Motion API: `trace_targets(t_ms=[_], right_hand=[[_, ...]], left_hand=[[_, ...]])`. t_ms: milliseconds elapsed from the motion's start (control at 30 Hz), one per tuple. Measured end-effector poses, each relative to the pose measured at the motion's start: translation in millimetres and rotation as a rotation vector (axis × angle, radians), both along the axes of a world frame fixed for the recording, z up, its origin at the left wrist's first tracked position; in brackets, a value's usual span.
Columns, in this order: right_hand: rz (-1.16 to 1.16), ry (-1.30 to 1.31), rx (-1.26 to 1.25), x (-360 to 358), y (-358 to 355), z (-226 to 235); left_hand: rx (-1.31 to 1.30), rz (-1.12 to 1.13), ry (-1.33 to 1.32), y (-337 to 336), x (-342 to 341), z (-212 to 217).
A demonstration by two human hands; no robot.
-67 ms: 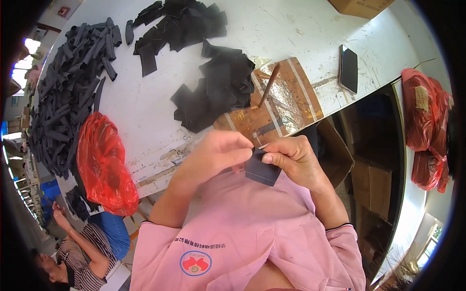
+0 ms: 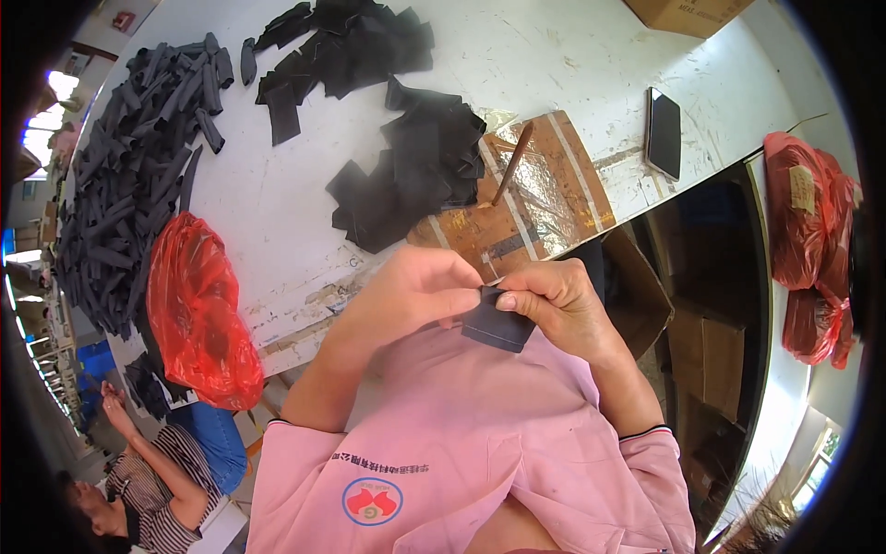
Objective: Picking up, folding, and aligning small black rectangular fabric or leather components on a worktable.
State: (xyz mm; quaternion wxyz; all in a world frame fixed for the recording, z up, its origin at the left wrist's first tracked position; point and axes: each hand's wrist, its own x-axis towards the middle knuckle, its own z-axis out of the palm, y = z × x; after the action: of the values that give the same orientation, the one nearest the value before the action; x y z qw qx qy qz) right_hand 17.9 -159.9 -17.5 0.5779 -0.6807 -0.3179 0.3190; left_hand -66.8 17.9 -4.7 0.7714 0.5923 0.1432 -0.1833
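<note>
Close in front of my chest, a small dark fabric piece (image 2: 496, 323) with a light stitched line along its lower edge hangs between my hands. My right hand (image 2: 554, 300) pinches its upper right corner between thumb and fingers. The fingertips of my left hand (image 2: 420, 286) are pressed together at its upper left corner. Just beyond them stands a brown rod (image 2: 513, 164), rising at a slant from a taped cardboard-covered board (image 2: 563, 180) at the table's edge. A pile of flat black fabric pieces (image 2: 415, 152) overlaps the board's left side.
On the white table (image 2: 295, 194), a heap of rolled grey fabric pieces (image 2: 129, 203) lies left, beside a red plastic bag (image 2: 198, 314). More black pieces (image 2: 346, 46) lie farther back. A phone (image 2: 663, 134) rests at right, near red bags (image 2: 798, 212). A person (image 2: 157, 480) sits at lower left.
The lower end of the dark fabric piece has shifted very slightly to the left and up. Both hands stay nearly where they were.
</note>
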Motion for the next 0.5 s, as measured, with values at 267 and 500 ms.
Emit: trace_targets(t_ms=[267, 500], right_hand=[[-0.353, -0.919, -0.039, 2, 19, 4], [-0.260, -0.275, 0.005, -6, 14, 8]], left_hand=[[-0.040, 0.217, -0.028, -2, -3, -9], [0.110, 0.571, -0.271, -48, 1, -14]])
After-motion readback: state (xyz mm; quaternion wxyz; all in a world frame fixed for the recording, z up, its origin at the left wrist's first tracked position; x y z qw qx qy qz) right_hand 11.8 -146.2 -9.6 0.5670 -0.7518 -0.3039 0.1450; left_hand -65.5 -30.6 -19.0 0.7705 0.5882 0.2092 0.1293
